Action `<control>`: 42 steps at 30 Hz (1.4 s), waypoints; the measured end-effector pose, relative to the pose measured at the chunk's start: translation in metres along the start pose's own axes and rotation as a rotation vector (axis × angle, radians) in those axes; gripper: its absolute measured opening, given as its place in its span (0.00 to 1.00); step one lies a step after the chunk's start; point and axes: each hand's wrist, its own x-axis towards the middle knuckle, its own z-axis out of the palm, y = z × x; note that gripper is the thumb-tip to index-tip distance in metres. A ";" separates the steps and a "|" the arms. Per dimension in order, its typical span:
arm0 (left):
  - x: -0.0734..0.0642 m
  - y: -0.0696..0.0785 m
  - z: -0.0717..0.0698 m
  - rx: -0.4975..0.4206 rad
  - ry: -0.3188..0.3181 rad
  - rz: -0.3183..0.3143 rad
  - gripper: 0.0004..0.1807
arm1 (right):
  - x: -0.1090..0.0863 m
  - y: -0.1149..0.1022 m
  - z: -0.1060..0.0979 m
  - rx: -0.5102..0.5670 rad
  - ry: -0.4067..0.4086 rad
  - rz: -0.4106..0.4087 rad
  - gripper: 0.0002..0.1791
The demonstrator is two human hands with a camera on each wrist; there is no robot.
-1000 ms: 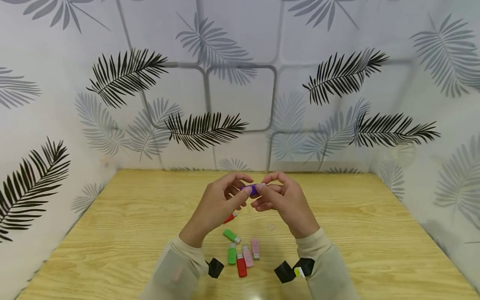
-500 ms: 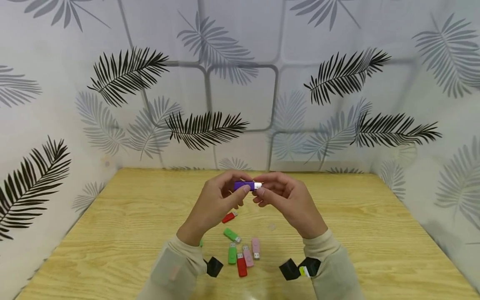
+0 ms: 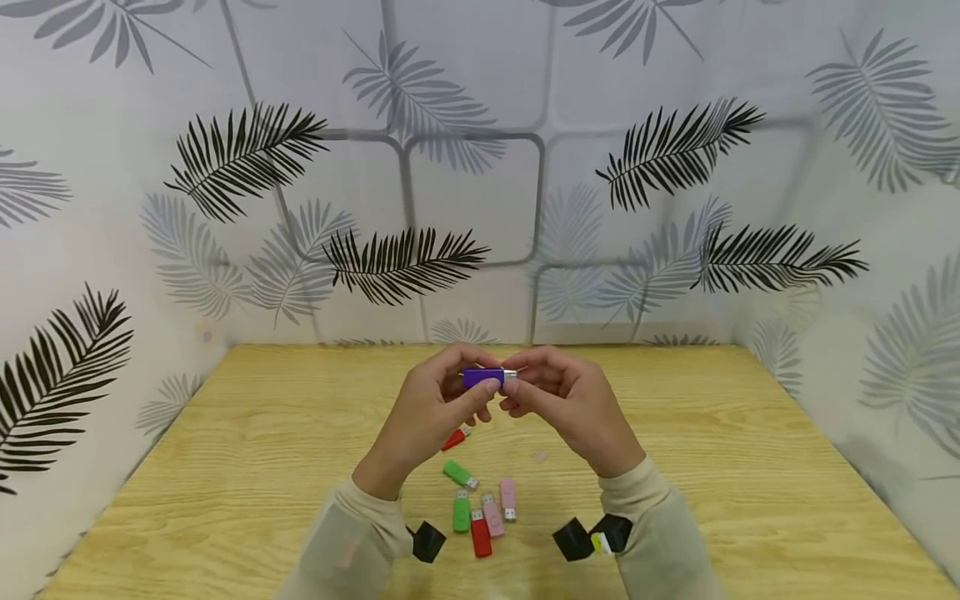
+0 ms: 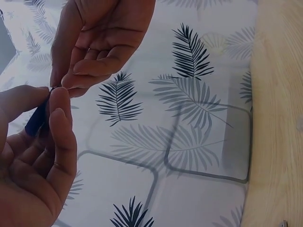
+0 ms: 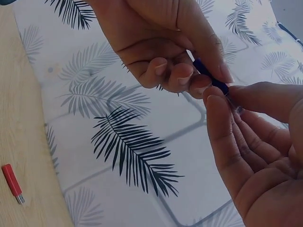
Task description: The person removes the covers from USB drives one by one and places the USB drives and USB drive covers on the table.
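Note:
Both hands hold a purple USB flash drive (image 3: 483,378) above the table, lying level with its metal plug (image 3: 511,376) pointing right. My left hand (image 3: 431,408) pinches the purple body between thumb and fingers. At the plug end, the thumb and index finger of my right hand (image 3: 573,408) pinch the metal. The left wrist view shows the drive's dark blue-looking body (image 4: 37,118) between the left fingers. From the right wrist, a strip of the body (image 5: 210,76) shows, and the fingertips cover most of the plug.
On the wood-grain table (image 3: 285,433) lie several USB drives: a red one (image 3: 453,439), a green one (image 3: 456,473), another green (image 3: 461,512), another red (image 3: 481,535) and two pink ones (image 3: 492,517). A small clear piece (image 3: 540,456) lies right of them. A leaf-patterned cloth (image 3: 480,200) stands behind.
A second ago the fingers covered much of the purple drive. Its body and plug then came into view as it shifted left, and the right fingers now grip the plug end.

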 end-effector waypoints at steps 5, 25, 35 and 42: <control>0.001 0.000 0.001 -0.001 0.047 -0.005 0.13 | 0.001 0.000 0.001 -0.023 -0.006 -0.048 0.14; 0.002 0.000 -0.001 -0.075 0.071 -0.039 0.10 | 0.003 0.003 0.001 -0.079 -0.012 -0.135 0.12; 0.002 0.003 -0.009 -0.091 0.022 -0.092 0.09 | 0.003 0.001 0.004 -0.040 -0.018 -0.101 0.11; 0.003 0.003 -0.006 -0.092 0.052 -0.135 0.09 | 0.003 0.006 0.004 -0.031 0.010 -0.079 0.11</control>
